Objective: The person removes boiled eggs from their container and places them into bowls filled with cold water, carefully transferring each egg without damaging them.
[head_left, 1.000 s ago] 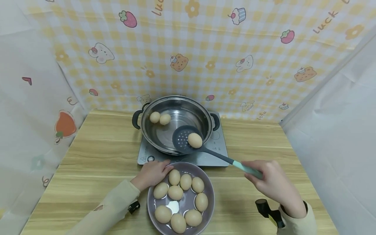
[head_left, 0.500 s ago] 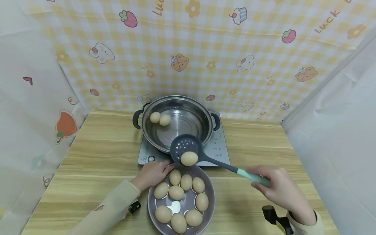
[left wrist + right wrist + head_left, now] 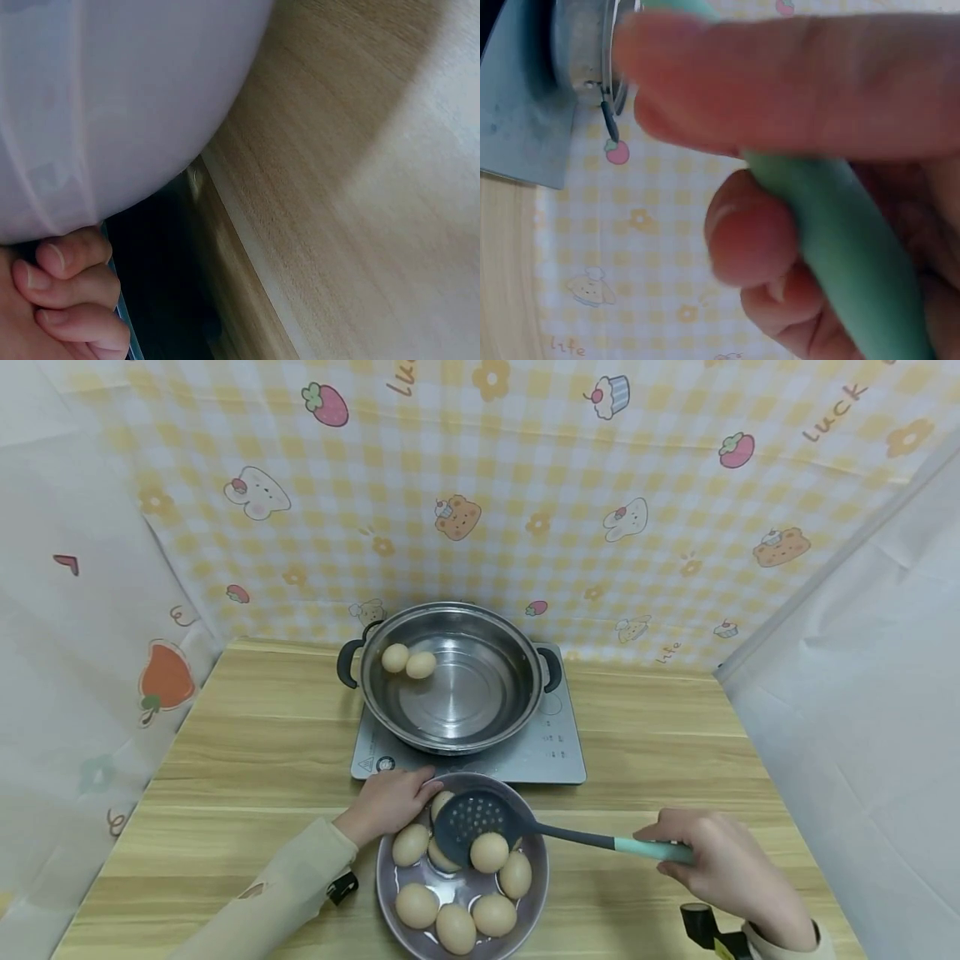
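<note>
My right hand (image 3: 712, 852) grips the mint-green handle of a dark slotted skimmer (image 3: 474, 818), fingers wrapped round it in the right wrist view. The skimmer's head is over the purple-grey bowl (image 3: 537, 902), with one brown egg (image 3: 490, 852) at its near edge. Several more eggs (image 3: 456, 928) lie in the bowl, some partly hidden under the skimmer. At the bowl's far left rim, my left hand (image 3: 388, 803) holds the bowl. In the left wrist view, its curled fingers (image 3: 79, 289) press against the bowl's outer wall (image 3: 150, 97).
Behind the bowl, a steel pot (image 3: 480, 685) with black side handles stands on a grey induction cooker (image 3: 517, 768). Two eggs (image 3: 408, 662) sit in the pot's left part. The wooden table (image 3: 645, 727) meets a checked cloth backdrop (image 3: 540, 485) behind.
The skimmer with its egg has moved from over the pot's front rim down toward me, over the bowl. My right hand has shifted right and nearer. The left hand stays on the rim.
</note>
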`<state>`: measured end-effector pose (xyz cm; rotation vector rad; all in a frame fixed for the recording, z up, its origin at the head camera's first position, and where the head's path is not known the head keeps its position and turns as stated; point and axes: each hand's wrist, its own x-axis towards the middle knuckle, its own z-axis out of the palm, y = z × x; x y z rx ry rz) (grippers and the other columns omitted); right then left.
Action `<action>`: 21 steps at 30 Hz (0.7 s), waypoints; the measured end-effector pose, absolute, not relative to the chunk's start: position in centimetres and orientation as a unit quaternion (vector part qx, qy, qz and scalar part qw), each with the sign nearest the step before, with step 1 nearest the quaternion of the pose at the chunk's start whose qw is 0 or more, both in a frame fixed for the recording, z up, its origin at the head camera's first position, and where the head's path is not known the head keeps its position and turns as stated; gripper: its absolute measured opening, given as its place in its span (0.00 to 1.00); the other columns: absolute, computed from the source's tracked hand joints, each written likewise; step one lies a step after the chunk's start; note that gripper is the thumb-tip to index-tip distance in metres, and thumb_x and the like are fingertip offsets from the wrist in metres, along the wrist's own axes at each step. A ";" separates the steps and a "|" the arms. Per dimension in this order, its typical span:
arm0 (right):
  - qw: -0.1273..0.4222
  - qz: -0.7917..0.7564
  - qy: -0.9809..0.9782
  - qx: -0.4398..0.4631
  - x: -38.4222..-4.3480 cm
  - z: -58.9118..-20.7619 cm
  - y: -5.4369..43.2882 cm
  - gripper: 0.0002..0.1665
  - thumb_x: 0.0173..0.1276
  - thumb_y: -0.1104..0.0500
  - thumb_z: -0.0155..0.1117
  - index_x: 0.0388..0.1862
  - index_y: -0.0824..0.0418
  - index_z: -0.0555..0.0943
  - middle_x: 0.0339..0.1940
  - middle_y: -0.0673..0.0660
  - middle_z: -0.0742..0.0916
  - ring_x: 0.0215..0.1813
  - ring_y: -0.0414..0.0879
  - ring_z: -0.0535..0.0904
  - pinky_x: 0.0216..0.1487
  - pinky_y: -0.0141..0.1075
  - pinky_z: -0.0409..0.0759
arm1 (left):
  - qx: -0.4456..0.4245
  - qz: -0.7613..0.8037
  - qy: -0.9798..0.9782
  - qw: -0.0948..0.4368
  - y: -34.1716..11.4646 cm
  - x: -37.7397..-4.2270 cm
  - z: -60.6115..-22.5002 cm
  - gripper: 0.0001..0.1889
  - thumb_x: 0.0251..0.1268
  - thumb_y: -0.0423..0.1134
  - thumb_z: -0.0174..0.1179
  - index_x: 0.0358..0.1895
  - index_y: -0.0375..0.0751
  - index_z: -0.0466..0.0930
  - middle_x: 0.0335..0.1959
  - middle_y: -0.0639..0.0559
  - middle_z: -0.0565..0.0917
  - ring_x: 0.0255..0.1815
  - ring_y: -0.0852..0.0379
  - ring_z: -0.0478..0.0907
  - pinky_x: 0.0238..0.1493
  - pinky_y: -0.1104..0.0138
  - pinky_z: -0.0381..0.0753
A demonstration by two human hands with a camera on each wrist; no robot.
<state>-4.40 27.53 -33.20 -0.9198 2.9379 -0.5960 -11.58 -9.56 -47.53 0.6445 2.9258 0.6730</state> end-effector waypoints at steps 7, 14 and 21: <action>-0.023 -0.186 0.935 -0.301 -4.5 -33.5 27.4 0.28 0.31 0.75 0.74 0.30 0.47 0.83 0.26 0.38 0.81 0.21 0.25 0.65 0.17 0.26 0.63 | 0.208 0.226 0.950 0.048 -9.6 -11.6 -47.5 0.14 0.69 0.48 0.46 0.24 0.51 0.65 0.12 0.58 0.63 0.16 0.60 0.64 0.22 0.64 0.62; -0.054 -0.167 0.939 -0.296 -4.4 -33.5 27.2 0.29 0.30 0.76 0.73 0.27 0.45 0.82 0.21 0.35 0.75 0.20 0.25 0.62 0.16 0.25 0.60 | 0.209 0.224 0.951 0.050 -9.6 -11.6 -47.4 0.14 0.69 0.49 0.46 0.24 0.51 0.65 0.12 0.58 0.62 0.16 0.60 0.64 0.23 0.64 0.62; -0.122 -0.172 0.923 -0.321 -4.9 -33.4 27.3 0.29 0.25 0.76 0.74 0.24 0.46 0.82 0.21 0.35 0.76 0.19 0.24 0.59 0.15 0.21 0.57 | 0.212 0.223 0.951 0.043 -9.6 -11.6 -47.4 0.14 0.68 0.49 0.46 0.24 0.51 0.65 0.12 0.58 0.63 0.17 0.58 0.67 0.24 0.63 0.64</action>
